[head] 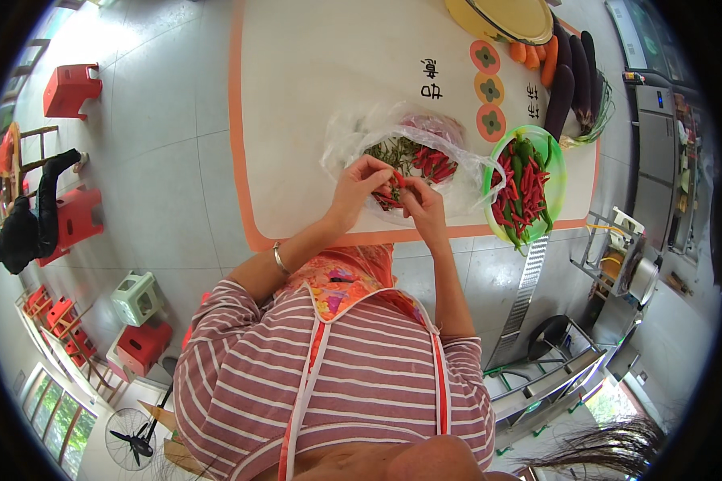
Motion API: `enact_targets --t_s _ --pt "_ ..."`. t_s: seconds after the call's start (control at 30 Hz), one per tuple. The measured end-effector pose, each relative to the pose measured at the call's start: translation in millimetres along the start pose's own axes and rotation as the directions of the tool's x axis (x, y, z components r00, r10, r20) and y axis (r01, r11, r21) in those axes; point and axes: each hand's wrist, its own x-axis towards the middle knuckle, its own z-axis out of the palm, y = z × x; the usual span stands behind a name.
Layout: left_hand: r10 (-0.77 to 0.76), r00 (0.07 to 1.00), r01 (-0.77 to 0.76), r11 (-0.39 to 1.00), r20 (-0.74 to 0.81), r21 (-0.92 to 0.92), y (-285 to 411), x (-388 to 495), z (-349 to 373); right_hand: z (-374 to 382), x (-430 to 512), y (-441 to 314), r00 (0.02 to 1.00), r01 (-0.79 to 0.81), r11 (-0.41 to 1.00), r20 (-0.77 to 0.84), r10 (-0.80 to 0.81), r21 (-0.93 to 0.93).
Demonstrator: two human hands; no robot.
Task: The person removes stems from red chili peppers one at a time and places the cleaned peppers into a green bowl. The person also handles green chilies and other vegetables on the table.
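Note:
Both hands meet above an open clear plastic bag (349,132) on the table. My left hand (361,183) pinches a small red chili pepper (399,178) from the left. From the other side, the fingers of my right hand (421,201) touch the same pepper. Inside the bag lie green stems (397,151) and more red chilies (434,164). A round green-rimmed plate (558,180) to the right holds red chilies and long green peppers (520,159). An edge of the bag touches that plate.
Carrots (549,61), eggplants (558,102) and green onions (598,114) lie at the table's far right, beside a yellow enamel basin (511,18). The table's orange edge (243,180) is near my forearms. A seated person (30,222) and red stools (72,90) are at left.

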Motion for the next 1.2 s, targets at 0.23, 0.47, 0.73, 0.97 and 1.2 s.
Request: enact_targets --t_s 0.23,0.47,0.73,0.97,1.2 --pt "-0.034 0.965 0.031 0.999 0.258 0.015 22.1 -0.4 -9.5 -7.1 9.7 16.1 0.979 0.139 0.818 -0.048 -0.200 -0.559" --pt "-0.180 0.872 0.362 0.864 0.455 -0.351 1.4 -3.2 -10.6 -73.6 57.7 55.3 0.930 -0.117 0.419 -0.248 -0.273 -0.900" --pt "-0.322 0.892 0.407 0.878 0.317 -0.253 -14.4 3.8 -10.3 -73.0 65.6 45.4 0.936 -0.081 0.454 -0.224 -0.270 -0.887" --pt "-0.255 0.954 0.268 0.961 0.156 -0.069 -22.1 13.6 7.5 -28.5 10.4 -5.1 0.904 0.308 0.596 0.033 -0.426 -0.742" --pt "-0.130 0.980 0.117 0.989 0.149 0.090 -18.9 26.1 6.7 -27.5 9.3 -11.5 0.988 0.152 0.895 0.026 -0.155 -0.419"
